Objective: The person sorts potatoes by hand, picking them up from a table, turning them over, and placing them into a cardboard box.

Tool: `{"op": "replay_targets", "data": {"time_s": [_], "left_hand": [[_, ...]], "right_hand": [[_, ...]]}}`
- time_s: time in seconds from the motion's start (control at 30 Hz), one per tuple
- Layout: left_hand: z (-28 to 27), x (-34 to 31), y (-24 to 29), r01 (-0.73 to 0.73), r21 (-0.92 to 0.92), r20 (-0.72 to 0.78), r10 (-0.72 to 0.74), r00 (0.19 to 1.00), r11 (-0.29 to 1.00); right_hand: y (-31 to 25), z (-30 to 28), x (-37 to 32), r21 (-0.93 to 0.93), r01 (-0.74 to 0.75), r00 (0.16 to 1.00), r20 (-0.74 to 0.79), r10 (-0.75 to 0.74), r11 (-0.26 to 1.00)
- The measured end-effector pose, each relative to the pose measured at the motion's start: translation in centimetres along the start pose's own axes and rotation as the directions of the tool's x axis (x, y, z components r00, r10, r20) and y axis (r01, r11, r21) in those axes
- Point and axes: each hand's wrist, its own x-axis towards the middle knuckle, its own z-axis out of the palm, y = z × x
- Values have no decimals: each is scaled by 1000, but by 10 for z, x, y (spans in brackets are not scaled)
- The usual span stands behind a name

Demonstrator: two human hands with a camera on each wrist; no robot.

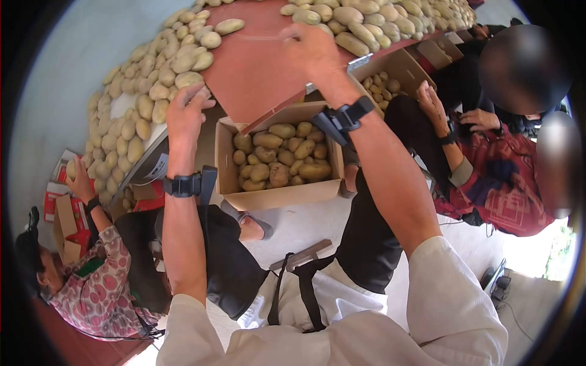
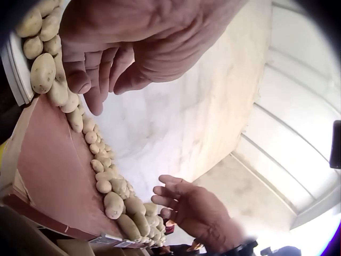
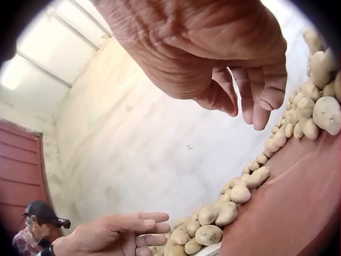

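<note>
My left hand (image 1: 187,121) is at the near edge of the left potato pile (image 1: 146,105), its fingertips close to the potatoes, with loosely bent fingers and nothing held. Over the red board (image 1: 247,76), beside the right potato pile (image 1: 390,21), is my right hand (image 1: 316,56), slightly blurred and empty. In the left wrist view my left hand (image 2: 154,40) has its fingers hanging down. The right wrist view has my right hand (image 3: 213,50) with bent fingers, thumb apart from them. Below the board stands a cardboard box (image 1: 281,198) holding potatoes (image 1: 267,140).
Another potato box (image 1: 406,64) stands at the right. A person in a patterned shirt (image 1: 101,293) sits at the left with a hand on a potato (image 1: 71,169). People sit at the right, one in a red patterned top (image 1: 506,195). Cables (image 1: 502,287) lie on the floor.
</note>
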Motion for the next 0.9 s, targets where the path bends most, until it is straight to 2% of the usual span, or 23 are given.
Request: {"op": "replay_targets", "data": {"time_s": [0.07,0.1,0.13,0.2,0.27,0.4,0.5,0.57,0.6,0.67,0.8,0.9], "left_hand": [[-3,2,3,36,-271,2,-36,999,962],[-6,4,5,57,-358,-7,-64,998,932],[-8,4,3,50,-367,-30,-66,997,929],[-11,9,-3,72,-604,-40,-120,992,794],[-13,10,-8,94,-726,-9,-146,989,681],[-12,9,-10,122,-770,-6,-198,980,626],[-9,0,-5,175,-799,52,-224,973,575],[-11,-3,-1,182,-802,45,-247,968,569],[-13,-4,0,202,-800,52,-270,961,565],[-18,-5,3,204,-803,42,-288,957,559],[-28,-5,-2,182,-826,24,-289,957,534],[-36,-6,-3,169,-845,19,-287,958,508]], "right_hand": [[-2,-4,6,-34,-59,997,46,61,998],[-2,-2,7,-33,-40,997,57,42,999],[0,3,6,-12,-56,997,62,56,998],[-1,15,8,9,-36,997,70,35,999],[-2,29,10,-12,-65,989,129,66,998],[-7,60,14,43,20,975,220,-29,999],[-11,89,23,31,98,942,320,-103,995],[-15,109,30,-19,87,886,458,-69,996],[-13,122,34,-14,95,884,461,-78,995],[-10,152,47,-2,225,896,393,-206,974],[-40,186,76,16,330,865,395,-309,944],[-60,205,91,-81,408,797,518,-312,909]]}}
